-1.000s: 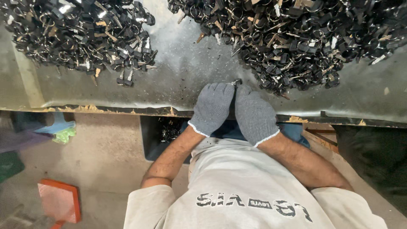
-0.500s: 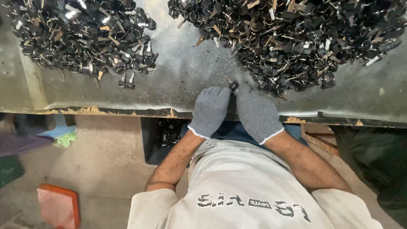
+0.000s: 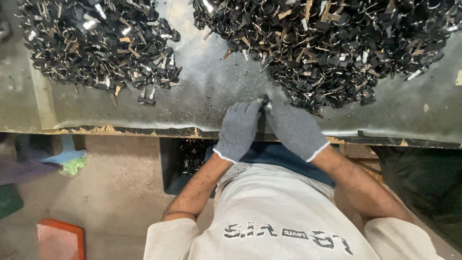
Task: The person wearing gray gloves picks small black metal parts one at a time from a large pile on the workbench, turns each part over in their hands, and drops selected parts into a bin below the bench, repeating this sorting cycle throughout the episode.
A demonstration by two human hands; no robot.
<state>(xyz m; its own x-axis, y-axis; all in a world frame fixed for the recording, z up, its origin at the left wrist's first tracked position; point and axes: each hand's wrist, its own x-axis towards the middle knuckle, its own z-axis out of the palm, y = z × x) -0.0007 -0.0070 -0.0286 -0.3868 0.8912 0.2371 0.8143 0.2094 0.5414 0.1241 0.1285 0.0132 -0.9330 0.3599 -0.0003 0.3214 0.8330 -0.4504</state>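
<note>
Both hands wear grey gloves and meet at the front of the counter (image 3: 202, 103). The left hand (image 3: 238, 130) and the right hand (image 3: 294, 129) close their grip together on one small black metal piece (image 3: 263, 100), pinched at the fingertips. It sits just beside the big pile on the right (image 3: 337, 48). Another pile (image 3: 96, 43) lies far left. The piece is tiny, so I think it could slip from the thick gloves and fall off the edge into the dark bin (image 3: 185, 161) below

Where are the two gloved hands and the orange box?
left hand (image 3: 238, 129), head view, back of the grey glove
right hand (image 3: 294, 131), head view, back of the grey glove
orange box (image 3: 61, 239), head view, top face
</note>
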